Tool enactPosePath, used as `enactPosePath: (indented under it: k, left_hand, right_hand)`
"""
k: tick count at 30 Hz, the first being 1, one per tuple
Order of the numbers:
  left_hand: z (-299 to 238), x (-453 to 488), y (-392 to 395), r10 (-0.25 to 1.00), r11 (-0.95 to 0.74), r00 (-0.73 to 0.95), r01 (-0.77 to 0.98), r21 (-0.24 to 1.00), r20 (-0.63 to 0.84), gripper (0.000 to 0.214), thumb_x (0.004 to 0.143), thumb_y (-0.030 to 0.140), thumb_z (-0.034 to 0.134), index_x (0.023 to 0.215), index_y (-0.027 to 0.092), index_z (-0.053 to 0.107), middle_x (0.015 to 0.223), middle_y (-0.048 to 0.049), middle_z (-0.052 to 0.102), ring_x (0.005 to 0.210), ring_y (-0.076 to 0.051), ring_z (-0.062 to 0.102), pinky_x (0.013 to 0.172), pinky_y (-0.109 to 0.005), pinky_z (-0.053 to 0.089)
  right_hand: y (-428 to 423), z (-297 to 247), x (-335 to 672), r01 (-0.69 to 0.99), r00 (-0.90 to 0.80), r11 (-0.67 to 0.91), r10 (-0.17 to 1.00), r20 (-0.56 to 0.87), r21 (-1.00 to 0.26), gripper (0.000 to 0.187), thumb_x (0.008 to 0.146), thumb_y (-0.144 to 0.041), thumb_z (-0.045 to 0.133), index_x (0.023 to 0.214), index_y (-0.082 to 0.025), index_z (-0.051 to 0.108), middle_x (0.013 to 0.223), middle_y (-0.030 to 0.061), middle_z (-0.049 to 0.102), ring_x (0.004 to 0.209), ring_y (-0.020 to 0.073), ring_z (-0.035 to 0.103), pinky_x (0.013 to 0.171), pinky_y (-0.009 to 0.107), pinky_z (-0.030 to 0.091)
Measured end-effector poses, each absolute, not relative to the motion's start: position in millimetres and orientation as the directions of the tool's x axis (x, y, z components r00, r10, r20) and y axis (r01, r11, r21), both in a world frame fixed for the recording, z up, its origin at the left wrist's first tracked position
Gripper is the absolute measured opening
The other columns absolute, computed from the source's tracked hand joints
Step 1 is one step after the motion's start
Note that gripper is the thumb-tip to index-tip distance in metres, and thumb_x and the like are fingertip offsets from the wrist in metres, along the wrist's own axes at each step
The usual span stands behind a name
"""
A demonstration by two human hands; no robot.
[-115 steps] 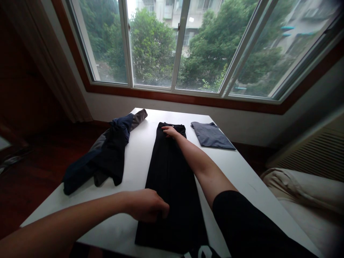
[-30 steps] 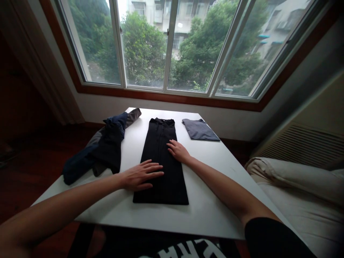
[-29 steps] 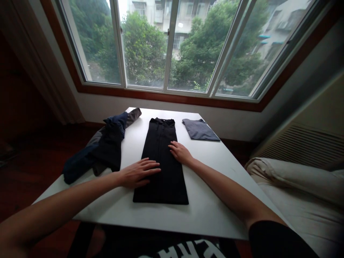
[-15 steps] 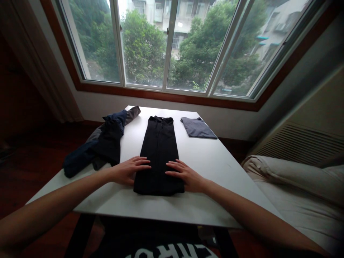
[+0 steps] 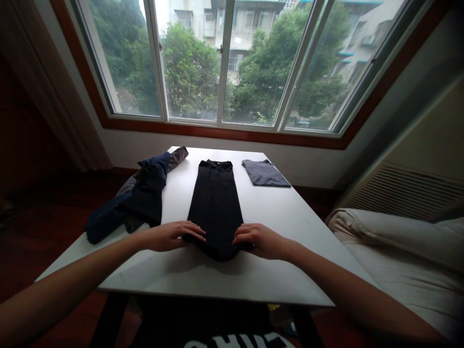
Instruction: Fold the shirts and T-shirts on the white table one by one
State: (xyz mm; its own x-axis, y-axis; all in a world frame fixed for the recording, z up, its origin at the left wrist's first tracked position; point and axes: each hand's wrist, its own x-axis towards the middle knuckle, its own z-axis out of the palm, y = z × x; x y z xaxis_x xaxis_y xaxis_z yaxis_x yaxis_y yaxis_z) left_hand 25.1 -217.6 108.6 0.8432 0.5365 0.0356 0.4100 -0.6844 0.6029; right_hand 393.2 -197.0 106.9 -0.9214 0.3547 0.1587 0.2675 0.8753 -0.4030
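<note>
Both grips have shifted since half a second ago, from lying over the sides of the black garment to its two near corners, and the near edge between them now sags in the middle and throws a shadow on the white counter. The left grip is narrow, its fingers nearly straight over the left corner; the right grip is more curled, its fingers bent over the right corner. Both thumbs are largely hidden, but the raised cloth suggests that each pinches a corner.

The black garment lies between the grips and runs away from them toward the window, flat, narrow and apparently doubled lengthwise. Its far end rests on the counter, and no crosswise fold shows in it yet.

Beyond the right grip, the grey garment lies flat in a neat folded shape, so that piece looks done. Beyond the left grip, the heap of dark clothes lies loose and crumpled, partly over the counter's edge; those pieces look unhandled so far, and their number cannot be told.

No box, basket or bag shows near either grip; every piece lies directly on the counter or on other cloth.
</note>
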Motion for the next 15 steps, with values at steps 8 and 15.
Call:
enactPosePath:
  k: [8, 15]
  left_hand:
    - [198.8, 52.7, -247.2, 0.244, -0.451, 0.953, 0.277, 0.848, -0.181, 0.04, 0.103, 0.032, 0.058, 0.141, 0.029, 0.068, 0.139, -0.0053, 0.069, 0.126, -0.022, 0.067, 0.11, -0.029, 0.049]
    - [226.3, 53.8, -262.1, 0.125, -0.346, 0.992, 0.062, 0.936, -0.02, 0.041, 0.093, 0.051, 0.069, 0.122, 0.025, 0.081, 0.116, -0.0099, 0.079, 0.105, -0.027, 0.076, 0.089, -0.026, 0.06]
  right_hand:
    - [-225.5, 171.4, 393.4, 0.094, -0.992, 0.662, 0.129, -0.01, -0.743, 0.023, 0.099, -0.027, 0.066, 0.117, -0.019, 0.077, 0.106, 0.0094, 0.077, 0.094, 0.0169, 0.073, 0.084, 0.024, 0.055]
    - [-237.0, 222.3, 398.9, -0.124, -0.992, 0.575, -0.058, 0.111, -0.809, 0.029, 0.102, -0.04, 0.064, 0.108, -0.015, 0.078, 0.099, 0.0138, 0.078, 0.092, 0.0186, 0.075, 0.082, 0.022, 0.055]
